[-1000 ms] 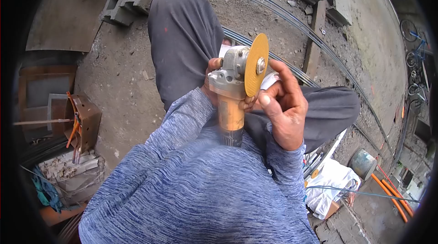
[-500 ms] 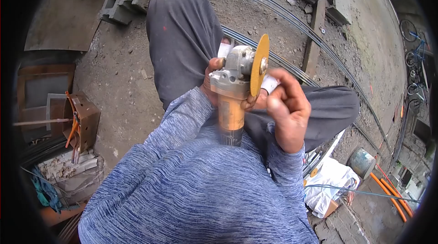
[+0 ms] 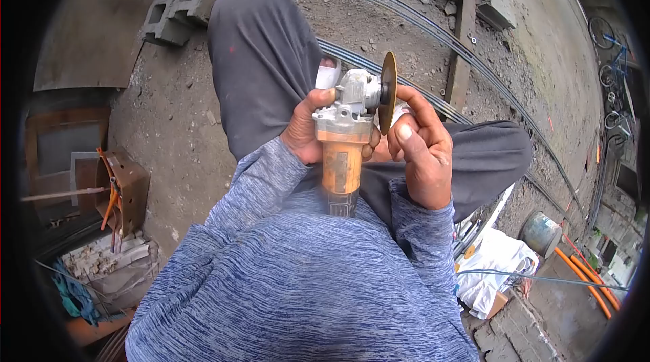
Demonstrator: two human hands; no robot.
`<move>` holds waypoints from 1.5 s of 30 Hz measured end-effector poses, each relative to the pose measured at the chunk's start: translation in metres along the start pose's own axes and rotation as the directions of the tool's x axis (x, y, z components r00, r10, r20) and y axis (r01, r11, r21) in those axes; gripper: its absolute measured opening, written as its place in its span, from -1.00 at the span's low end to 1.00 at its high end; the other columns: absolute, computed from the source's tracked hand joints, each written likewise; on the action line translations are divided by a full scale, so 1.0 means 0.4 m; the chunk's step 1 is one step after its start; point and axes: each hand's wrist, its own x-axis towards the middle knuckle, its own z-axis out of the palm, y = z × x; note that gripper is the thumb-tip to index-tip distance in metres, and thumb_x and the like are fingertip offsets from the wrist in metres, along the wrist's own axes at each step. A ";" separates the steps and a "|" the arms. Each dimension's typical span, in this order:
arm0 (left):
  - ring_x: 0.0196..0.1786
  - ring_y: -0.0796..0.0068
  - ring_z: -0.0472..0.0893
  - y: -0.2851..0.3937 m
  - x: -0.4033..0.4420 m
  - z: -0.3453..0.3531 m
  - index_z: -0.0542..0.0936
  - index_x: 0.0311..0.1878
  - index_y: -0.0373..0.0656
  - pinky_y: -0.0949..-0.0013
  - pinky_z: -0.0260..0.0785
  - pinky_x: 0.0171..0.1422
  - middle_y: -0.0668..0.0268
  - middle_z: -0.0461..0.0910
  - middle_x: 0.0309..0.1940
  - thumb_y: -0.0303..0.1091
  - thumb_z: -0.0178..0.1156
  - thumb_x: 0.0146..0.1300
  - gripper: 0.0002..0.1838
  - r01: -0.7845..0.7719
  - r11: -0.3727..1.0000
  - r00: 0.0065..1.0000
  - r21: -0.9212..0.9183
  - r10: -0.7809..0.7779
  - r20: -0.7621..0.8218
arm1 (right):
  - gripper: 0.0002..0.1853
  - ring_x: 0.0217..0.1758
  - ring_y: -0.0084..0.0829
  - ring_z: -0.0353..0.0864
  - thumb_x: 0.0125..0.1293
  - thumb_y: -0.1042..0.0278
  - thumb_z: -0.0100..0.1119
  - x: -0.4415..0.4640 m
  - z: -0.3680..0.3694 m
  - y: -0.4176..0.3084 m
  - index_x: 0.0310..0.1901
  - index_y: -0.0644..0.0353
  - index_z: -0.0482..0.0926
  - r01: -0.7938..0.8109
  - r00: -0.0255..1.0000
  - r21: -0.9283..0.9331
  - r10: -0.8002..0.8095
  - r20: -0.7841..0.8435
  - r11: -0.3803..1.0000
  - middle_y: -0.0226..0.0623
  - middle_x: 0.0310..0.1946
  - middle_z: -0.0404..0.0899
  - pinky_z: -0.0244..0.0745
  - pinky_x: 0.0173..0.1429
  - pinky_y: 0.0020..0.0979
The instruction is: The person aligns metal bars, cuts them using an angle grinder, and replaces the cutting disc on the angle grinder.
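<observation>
My left hand is wrapped round an angle grinder, thumb on its metal head and fingertips showing on the far side. The grinder stands upright, its yellow-orange body against my shirt. A thin tan disc is mounted on the right side of the head and is seen nearly edge-on. My right hand is just right of the disc with curled fingers. Its index fingertip reaches the disc's outer face; whether it touches the disc or the nut there is hidden.
Long metal bars cross the ground ahead, over a wooden plank. Concrete blocks lie at upper left, others at upper right. A cardboard box is at left; a white bag and a metal can are at lower right.
The disc has turned from a wider face view to nearly edge-on as the grinder rotated. My right hand has shifted slightly, its index finger back beside the disc's centre. The whole view has shifted a little.
</observation>
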 end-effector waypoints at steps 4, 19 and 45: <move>-0.16 -0.07 0.70 0.010 -0.006 0.038 0.45 0.31 -0.28 -0.08 0.54 -0.03 -0.20 0.64 -0.11 0.27 0.27 0.13 -0.12 0.047 0.997 0.998 0.053 -0.049 0.039 | -0.51 -0.34 -0.70 0.47 0.40 0.32 0.20 0.001 -0.016 0.007 0.30 0.32 0.45 -0.006 0.999 -0.045 0.004 -0.035 0.999 -0.44 -0.30 0.52 0.40 -0.29 -0.65; -0.19 -0.02 0.68 -0.001 -0.035 0.031 0.48 0.28 -0.20 -0.09 0.50 -0.02 -0.13 0.62 -0.17 0.42 0.21 0.10 -0.08 0.031 0.992 0.999 0.122 -0.028 -0.024 | -0.67 -0.09 -0.60 0.58 0.39 0.39 0.27 0.065 -0.029 0.035 0.14 0.28 0.58 0.111 0.994 -0.176 -0.106 0.042 0.978 -0.35 -0.07 0.59 0.53 0.06 -0.50; 0.28 -0.04 0.54 -0.016 -0.053 -0.010 0.33 0.45 -0.05 -0.16 0.45 0.36 0.04 0.48 0.29 0.25 0.24 0.19 -0.14 -0.084 0.990 0.996 -0.110 0.086 0.008 | 0.43 0.54 0.14 0.15 -0.29 -0.51 0.56 0.120 -0.019 0.043 0.52 0.20 0.07 0.629 0.773 -0.385 -0.491 0.401 0.676 0.19 0.52 0.01 0.14 0.53 0.04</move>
